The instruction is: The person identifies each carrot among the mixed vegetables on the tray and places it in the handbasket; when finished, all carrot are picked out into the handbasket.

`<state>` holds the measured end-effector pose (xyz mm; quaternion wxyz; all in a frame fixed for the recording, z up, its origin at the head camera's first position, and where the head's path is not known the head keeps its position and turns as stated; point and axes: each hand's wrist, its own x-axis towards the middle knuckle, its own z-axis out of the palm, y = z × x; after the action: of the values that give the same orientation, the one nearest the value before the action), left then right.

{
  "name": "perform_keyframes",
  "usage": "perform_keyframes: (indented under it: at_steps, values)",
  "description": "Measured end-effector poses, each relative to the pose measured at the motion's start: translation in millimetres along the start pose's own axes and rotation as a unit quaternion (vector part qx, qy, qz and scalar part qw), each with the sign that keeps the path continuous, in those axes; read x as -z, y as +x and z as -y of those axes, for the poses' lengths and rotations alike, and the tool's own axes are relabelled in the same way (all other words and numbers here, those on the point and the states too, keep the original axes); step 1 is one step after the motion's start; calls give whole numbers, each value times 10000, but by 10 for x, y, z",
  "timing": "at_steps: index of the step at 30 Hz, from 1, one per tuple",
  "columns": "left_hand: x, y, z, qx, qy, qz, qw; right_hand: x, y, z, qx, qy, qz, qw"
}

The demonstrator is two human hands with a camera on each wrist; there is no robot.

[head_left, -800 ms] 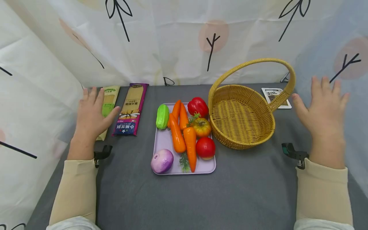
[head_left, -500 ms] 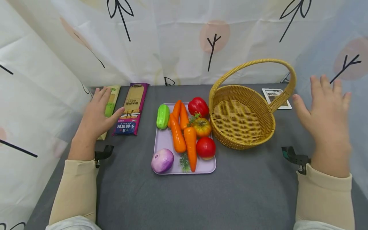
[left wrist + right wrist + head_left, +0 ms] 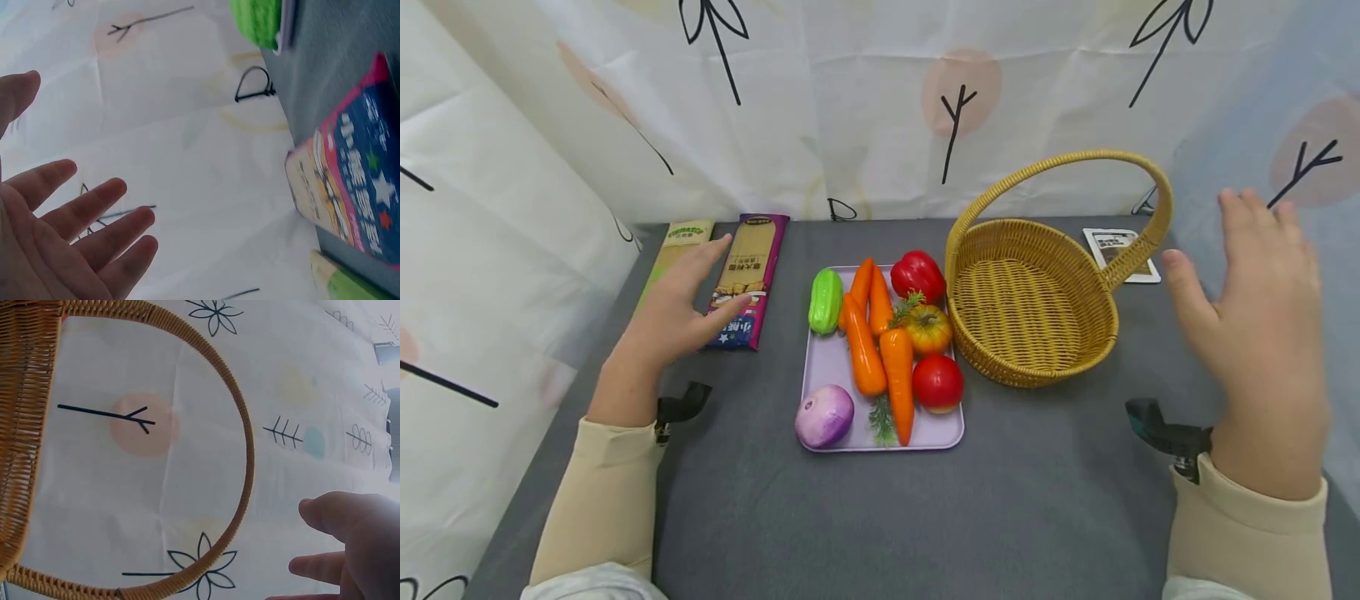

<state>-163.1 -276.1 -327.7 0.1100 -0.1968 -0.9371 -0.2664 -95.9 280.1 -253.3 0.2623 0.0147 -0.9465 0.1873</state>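
My left hand (image 3: 672, 315) is held over the two pasta packs at the left, fingers extended and thumb spread. It overlaps the green pack (image 3: 688, 233) and the edge of the purple pasta pack (image 3: 748, 258) in the head view; the left wrist view has the purple pack (image 3: 350, 172) off to the right of the fingers. My right hand (image 3: 1262, 317) is raised at the right, fingers straight and holding nothing. Nearest to it stands a woven yellow basket (image 3: 1030, 304) with a tall handle (image 3: 249, 450), its inside bare.
Between the hands lies a lilac tray (image 3: 827, 367) with an onion (image 3: 824, 416), several carrots (image 3: 897, 375), a green vegetable (image 3: 826, 302), a red pepper (image 3: 917, 277) and two tomatoes (image 3: 937, 383). A white card (image 3: 1112, 243) lies behind the basket. Patterned cloth (image 3: 865, 108) hangs around the grey table.
My left hand has shifted right, from the green pack toward the purple pasta pack, and turned its fingers rightward. My right hand has turned a little and drawn slightly back. The objects have stayed put.
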Motion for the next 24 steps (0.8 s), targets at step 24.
perform_keyframes:
  at_steps: [24]
  values:
    - [-539,-140,-184,-109,-432,886,9951,-43,-245,470,399,796,-472,9949]
